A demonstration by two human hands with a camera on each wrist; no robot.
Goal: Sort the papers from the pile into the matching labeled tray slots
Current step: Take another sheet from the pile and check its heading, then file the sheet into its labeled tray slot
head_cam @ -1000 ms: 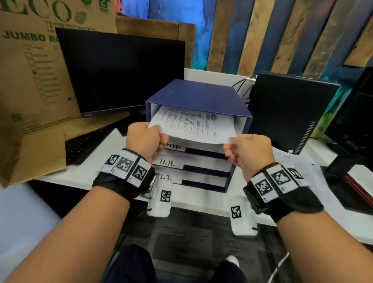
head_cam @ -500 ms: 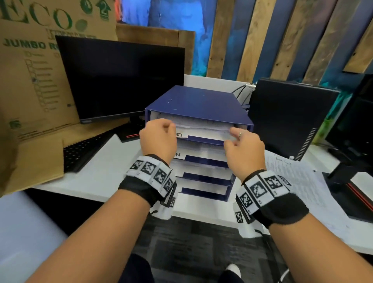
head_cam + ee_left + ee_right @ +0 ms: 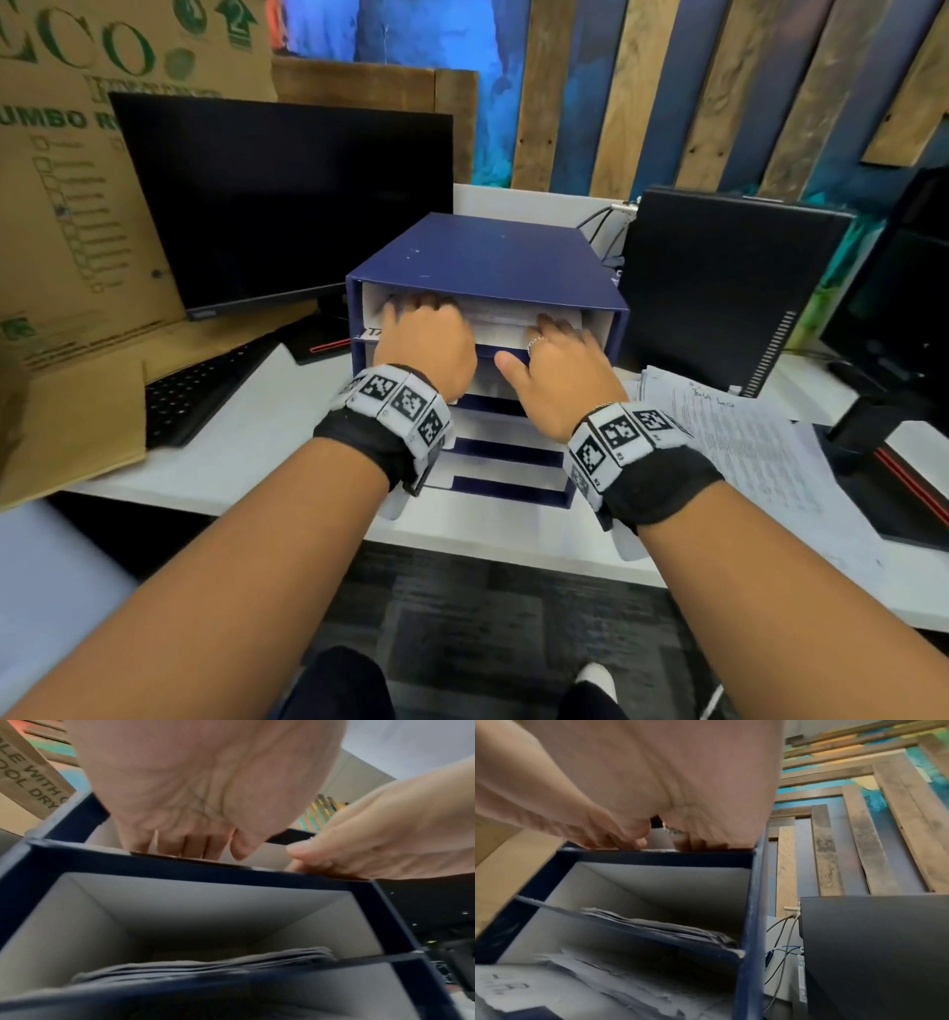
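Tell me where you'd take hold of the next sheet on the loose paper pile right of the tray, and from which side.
Probably the near-left corner of the top sheet on the paper pile, coming in from the tray side with the right hand. The sheets lie flat and fanned on the desk, their left corners splayed apart, so that edge lifts most easily. The computer case stands behind the far side.

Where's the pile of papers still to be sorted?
In the head view, the pile lies on the desk, right of the blue tray, beside the right hand.
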